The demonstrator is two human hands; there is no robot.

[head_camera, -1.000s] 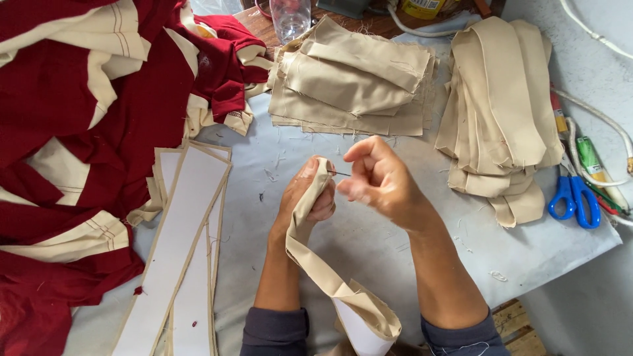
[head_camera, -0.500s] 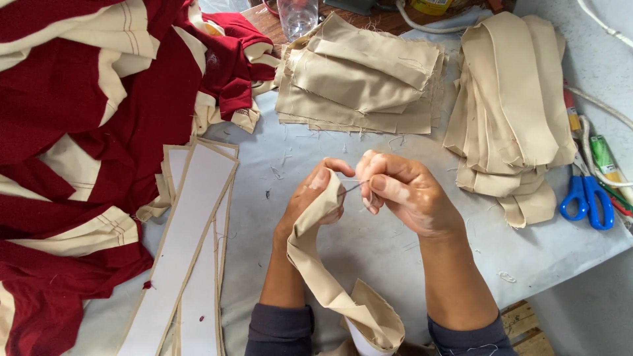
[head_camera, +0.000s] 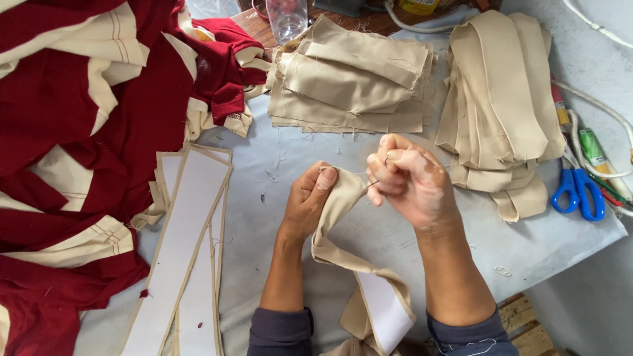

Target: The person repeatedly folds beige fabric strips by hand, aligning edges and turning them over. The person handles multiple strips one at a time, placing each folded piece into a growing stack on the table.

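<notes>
Beige fabric strip (head_camera: 343,217) sits at the centre of the frame, its upper end pinched between the thumb and fingers (head_camera: 324,179) of the left hand (head_camera: 306,204), the rest drooping toward the bottom edge. The right hand (head_camera: 409,181), just right of it, is curled tight with fingers closed on a thin needle (head_camera: 373,184) touching the strip's tip. Blue scissors (head_camera: 580,191) lie on the worktop (head_camera: 277,165) at right.

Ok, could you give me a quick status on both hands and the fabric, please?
Left hand pinching beige fabric strip. Right hand closed by the strip's top end. Table between stacks; blue scissors off right.
</notes>
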